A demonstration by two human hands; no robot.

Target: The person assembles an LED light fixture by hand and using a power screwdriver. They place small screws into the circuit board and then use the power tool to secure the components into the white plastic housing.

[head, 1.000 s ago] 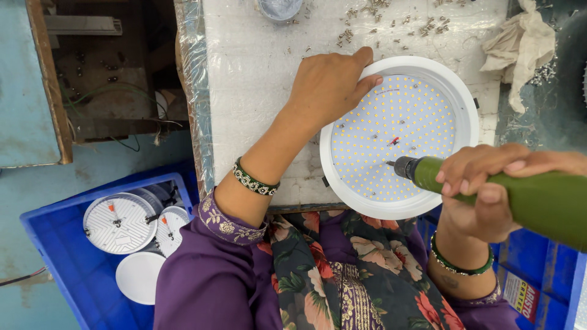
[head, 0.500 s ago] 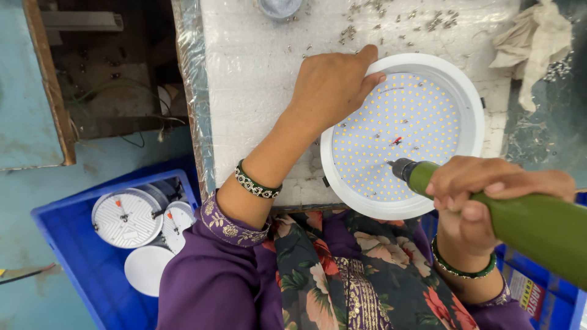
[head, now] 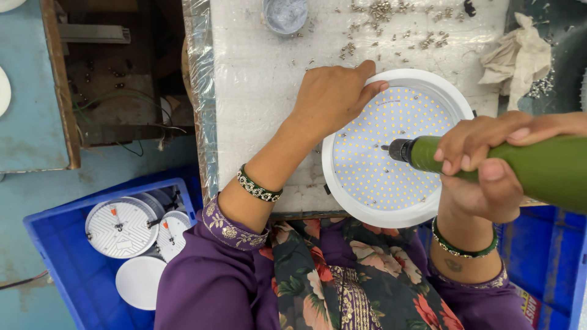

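Observation:
A round white lamp panel (head: 391, 177) with a disc of small yellow dots lies on the white worktable (head: 263, 79). My left hand (head: 333, 98) rests on its upper left rim, fingers curled over the edge. My right hand (head: 489, 165) grips a green electric screwdriver (head: 520, 165), whose black tip points at the middle of the dotted disc. Whether the tip touches a screw cannot be told.
Loose screws (head: 379, 12) are scattered along the table's far edge beside a small grey cup (head: 285, 13). A crumpled cloth (head: 516, 58) lies at the right. A blue crate (head: 67, 244) at the lower left holds several round white lamp parts; another blue crate (head: 544, 256) stands at the right.
The screwdriver has moved up and left over the disc, and my right hand has tilted with it. My left hand stays on the rim.

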